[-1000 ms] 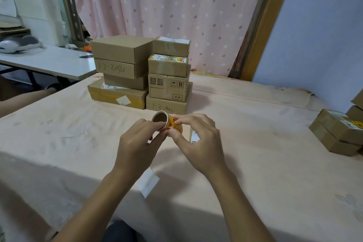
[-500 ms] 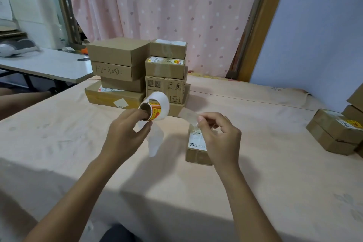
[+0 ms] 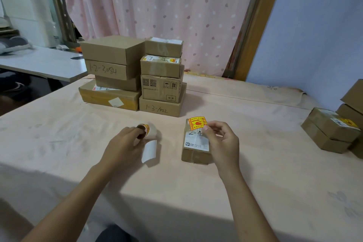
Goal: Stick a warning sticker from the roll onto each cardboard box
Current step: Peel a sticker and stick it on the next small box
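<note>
Many boxes (image 3: pixel 113 50) stacked on pink tablecloth (image 3: pixel 255 163), dotted curtain (image 3: pixel 167 6) behind

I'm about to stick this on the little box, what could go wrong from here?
The right hand pinches the warning sticker by one edge, so it may curl or land crooked on the small cardboard box. Held at the box's far end, it might overhang or cover the handwritten number. The backing strip trailing from the sticker roll in the left hand could snag.
</note>
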### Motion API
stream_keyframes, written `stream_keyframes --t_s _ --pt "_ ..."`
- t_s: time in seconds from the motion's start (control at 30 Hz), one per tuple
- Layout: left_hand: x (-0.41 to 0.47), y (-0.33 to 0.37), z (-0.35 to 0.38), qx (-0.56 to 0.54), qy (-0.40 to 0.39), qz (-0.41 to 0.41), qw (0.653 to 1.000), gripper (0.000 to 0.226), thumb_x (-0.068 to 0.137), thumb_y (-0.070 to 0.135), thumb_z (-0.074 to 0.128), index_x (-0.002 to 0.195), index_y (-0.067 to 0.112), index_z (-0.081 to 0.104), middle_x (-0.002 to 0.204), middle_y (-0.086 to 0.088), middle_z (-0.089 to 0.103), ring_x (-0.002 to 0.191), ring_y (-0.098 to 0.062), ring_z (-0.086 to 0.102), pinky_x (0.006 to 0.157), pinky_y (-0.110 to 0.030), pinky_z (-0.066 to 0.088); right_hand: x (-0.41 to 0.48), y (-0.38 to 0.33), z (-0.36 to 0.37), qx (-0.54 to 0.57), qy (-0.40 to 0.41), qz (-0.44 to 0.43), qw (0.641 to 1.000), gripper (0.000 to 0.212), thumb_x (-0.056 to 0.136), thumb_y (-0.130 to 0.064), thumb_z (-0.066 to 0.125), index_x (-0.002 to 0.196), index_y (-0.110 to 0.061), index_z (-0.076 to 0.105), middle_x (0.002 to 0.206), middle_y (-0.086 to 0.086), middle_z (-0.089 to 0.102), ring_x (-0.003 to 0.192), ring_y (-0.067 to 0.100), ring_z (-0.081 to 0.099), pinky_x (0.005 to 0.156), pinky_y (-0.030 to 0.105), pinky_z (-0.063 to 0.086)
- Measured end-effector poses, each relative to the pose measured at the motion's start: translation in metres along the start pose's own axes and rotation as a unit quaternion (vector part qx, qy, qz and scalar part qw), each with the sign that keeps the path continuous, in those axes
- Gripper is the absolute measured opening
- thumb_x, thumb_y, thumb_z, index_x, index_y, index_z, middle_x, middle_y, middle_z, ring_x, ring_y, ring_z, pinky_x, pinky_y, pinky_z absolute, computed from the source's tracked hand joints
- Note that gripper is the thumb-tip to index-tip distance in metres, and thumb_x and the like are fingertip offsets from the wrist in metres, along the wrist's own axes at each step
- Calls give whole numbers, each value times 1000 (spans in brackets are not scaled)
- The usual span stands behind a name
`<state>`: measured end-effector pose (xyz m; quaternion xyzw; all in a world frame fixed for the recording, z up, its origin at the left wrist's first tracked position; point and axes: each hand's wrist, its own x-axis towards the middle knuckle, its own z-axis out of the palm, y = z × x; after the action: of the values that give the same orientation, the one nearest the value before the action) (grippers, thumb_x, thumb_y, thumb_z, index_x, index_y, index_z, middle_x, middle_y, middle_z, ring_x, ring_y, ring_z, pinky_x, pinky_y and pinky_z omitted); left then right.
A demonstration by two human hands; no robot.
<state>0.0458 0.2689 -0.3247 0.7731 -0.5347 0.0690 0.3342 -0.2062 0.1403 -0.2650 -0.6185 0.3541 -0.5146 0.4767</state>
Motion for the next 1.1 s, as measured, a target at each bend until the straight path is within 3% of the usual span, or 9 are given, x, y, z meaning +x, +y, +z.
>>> stream_keyframes --t_s 0.1,0.23,0.3,0.43,0.63,0.83,0.97,1.1 --pt "3 2 -4 50 6 32 998 8 89 22 69 92 18 63 84 9 60 83 -20 53 55 -32 40 1 4 1 -11 -1 -1 1000 3 93 -20 73 91 -23 73 91 -10 75 81 -3 66 70 11 49" --pt "-7 4 -9 75 19 34 996 21 81 21 66 71 18 48 68 7 54 69 -22 42 47 -35 36 6 12 -1 -39 3 12 999 6 91 -23 75 90 -19 71 85 -12 73 76 -7 63 67 8 45" --pt "-13 0 -10 40 15 12 999 15 80 33 61 74 23 53 73 10 57 74 -19 45 52 -36 44 11 18 -5 -48 -1 26 998 11 89 -26 78 88 -19 70 85 -11 72 77 -2 63 68 12 46" --pt "-23 -3 -19 -57 26 -24 998 30 78 51 53 83 27 68 82 16 63 81 -11 56 65 -35 48 21 29 -11 -66 -31 59 996 16 83 -28 83 88 -22 69 84 -9 72 78 4 62 72 20 49" --pt "-34 -3 -28 -54 38 -40 997 11 76 33 57 77 32 68 81 14 65 75 -10 57 62 -28 46 27 34 -13 -87 -51 36 994 15 83 -12 80 88 -20 68 84 -11 70 75 1 59 69 13 47" --pt "-38 -22 -25 -75 112 -1 991 25 84 38 56 73 21 71 70 15 59 57 -11 49 57 -30 41 27 39 -9 -115 -58 22 991 18 82 -12 79 89 -24 68 87 -12 71 80 2 61 71 15 48" --pt "-37 -23 -23 -88 153 -8 984 32 85 36 54 60 18 61 59 7 53 55 -14 47 55 -30 37 30 39 -10 -74 -47 41 995 16 84 -10 76 91 -23 69 92 -7 73 88 6 64 73 19 48" --pt "-37 -31 -20 -62 192 -35 979 53 90 41 51 53 4 47 49 -5 42 52 -22 40 52 -35 33 32 37 -13 -5 -38 62 997 6 88 -17 77 89 -17 71 92 -4 74 90 11 67 74 22 49"
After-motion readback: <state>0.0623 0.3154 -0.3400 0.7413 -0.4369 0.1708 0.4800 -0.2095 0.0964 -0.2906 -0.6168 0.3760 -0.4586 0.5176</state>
